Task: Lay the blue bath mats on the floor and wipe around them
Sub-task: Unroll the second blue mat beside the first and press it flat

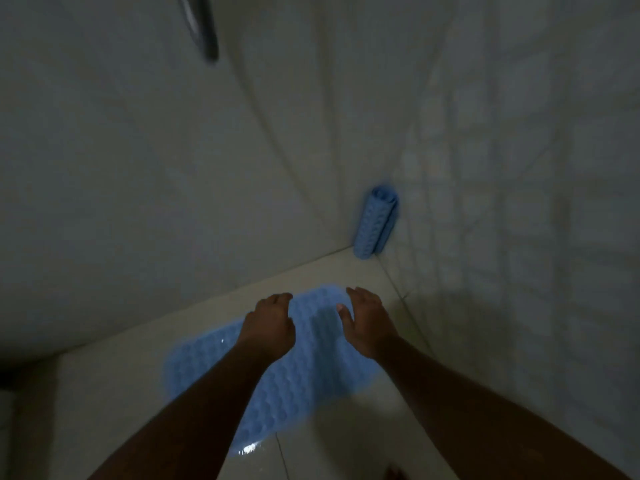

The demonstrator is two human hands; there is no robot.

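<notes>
Flat bath mat (294,382): on the floor (349,434), far end beneath both hands
Left hand (268,327): fingers curled downward, grip unclear
Right hand (367,323): fingers spread loose, holding nothing

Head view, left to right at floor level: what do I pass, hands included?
In order: left hand → right hand → rolled blue mat standing in the corner. The flat blue mat spans beneath both hands, so it is left out.

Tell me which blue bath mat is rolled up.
The textured blue mat standing upright in the wall corner is rolled into a tube. The other blue mat lies spread flat on the floor under the left hand and right hand.
</notes>
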